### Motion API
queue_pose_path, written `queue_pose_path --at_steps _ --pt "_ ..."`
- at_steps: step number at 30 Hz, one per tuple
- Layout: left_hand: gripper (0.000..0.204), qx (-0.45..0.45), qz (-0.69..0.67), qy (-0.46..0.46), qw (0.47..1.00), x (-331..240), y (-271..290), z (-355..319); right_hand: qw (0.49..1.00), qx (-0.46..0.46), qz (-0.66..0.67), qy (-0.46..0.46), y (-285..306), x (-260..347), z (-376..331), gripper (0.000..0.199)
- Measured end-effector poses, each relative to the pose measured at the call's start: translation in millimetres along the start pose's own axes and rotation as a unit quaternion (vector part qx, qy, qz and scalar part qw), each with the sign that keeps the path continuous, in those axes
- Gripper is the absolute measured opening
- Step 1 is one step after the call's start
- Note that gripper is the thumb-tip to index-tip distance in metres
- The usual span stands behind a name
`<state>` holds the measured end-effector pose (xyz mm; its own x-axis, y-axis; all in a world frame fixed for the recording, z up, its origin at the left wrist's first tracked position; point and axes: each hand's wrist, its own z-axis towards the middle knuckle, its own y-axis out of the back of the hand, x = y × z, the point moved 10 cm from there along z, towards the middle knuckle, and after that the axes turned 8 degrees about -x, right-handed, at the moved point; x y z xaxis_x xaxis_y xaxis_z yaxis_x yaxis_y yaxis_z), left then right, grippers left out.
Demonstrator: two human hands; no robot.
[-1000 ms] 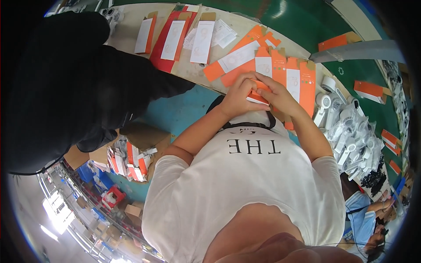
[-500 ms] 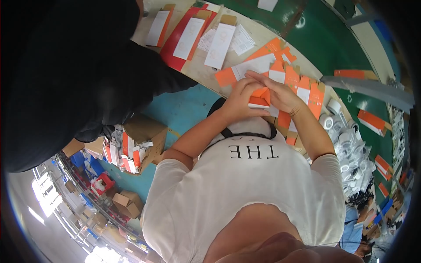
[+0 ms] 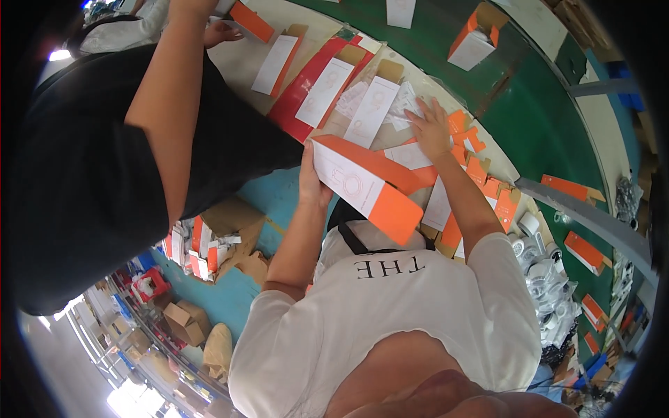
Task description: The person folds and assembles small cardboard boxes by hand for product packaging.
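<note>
A cream-coloured table (image 3: pixel 244 75) curves across the upper part of a head-worn fisheye view, bordered on its far side by a smooth green belt (image 3: pixel 533 129) carrying several orange-and-white cartons. A grey metal bar (image 3: pixel 589 212) crosses at the right. Below the table is a blue floor (image 3: pixel 268 184), where an open brown cardboard box (image 3: pixel 240 212) stands beside a heap of small white and orange packages (image 3: pixel 202 251). The wearer's left hand (image 3: pixel 311 174) grips one end of a long, box-shaped carton (image 3: pixel 352 182), holding it tilted in front of the body near the table's edge. Its thin card has a matte white face with a line drawing, an orange side and an orange band at the near end. The right hand (image 3: pixel 431 130) is spread, fingers extended, beside thin, crumpled white leaflets (image 3: pixel 402 106). Close by, three upright-faced cartons (image 3: pixel 371 111) show brown inner flaps, one over a glossy red sheet (image 3: pixel 289 111). Flattened orange cartons (image 3: pixel 481 171) overlap near the right forearm, and farther right lie rounded white plastic devices (image 3: pixel 547 292), some in clear, wrinkled bags. At upper left, a black-clad co-worker's hand (image 3: pixel 223 33) is near another carton.
</note>
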<state>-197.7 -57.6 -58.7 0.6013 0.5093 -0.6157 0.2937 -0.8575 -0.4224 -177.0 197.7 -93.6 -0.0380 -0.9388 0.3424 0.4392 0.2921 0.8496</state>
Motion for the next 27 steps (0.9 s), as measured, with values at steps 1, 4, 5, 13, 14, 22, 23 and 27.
queue_pose_path --at_steps 1,4,5,13,14,22,23,27 --pt "0.040 0.011 -0.032 0.034 0.999 12.0 4.4 1.5 1.000 0.004 0.004 0.002 6.8 3.4 -0.9 0.031" --pt "0.045 -0.004 -0.108 0.150 0.983 51.1 18.6 9.7 0.985 -0.073 0.107 -0.114 64.5 -7.9 4.1 0.029" --pt "0.045 -0.030 -0.116 0.162 0.979 54.8 20.0 7.5 0.942 -0.091 0.248 -0.209 87.7 -17.4 1.7 0.028" --pt "0.045 0.013 -0.071 0.203 0.977 96.9 11.3 -1.3 0.965 -0.096 0.235 0.071 225.0 107.2 -19.3 0.014" --pt "0.044 0.024 -0.046 0.200 0.978 100.9 5.8 -8.2 0.970 -0.061 0.215 0.094 219.2 117.3 -23.8 0.018" --pt "0.052 0.041 0.106 0.225 0.968 98.8 9.1 -59.0 0.960 0.046 0.218 0.169 246.0 167.7 -46.9 0.019" --pt "0.057 0.051 0.208 0.212 0.953 96.4 11.2 -68.9 0.973 0.129 0.144 0.128 215.3 151.5 -60.2 0.018" --pt "0.093 0.069 0.620 -0.567 0.538 -3.5 -63.6 -151.7 0.910 0.054 0.337 -0.234 187.3 45.8 -61.1 0.015"
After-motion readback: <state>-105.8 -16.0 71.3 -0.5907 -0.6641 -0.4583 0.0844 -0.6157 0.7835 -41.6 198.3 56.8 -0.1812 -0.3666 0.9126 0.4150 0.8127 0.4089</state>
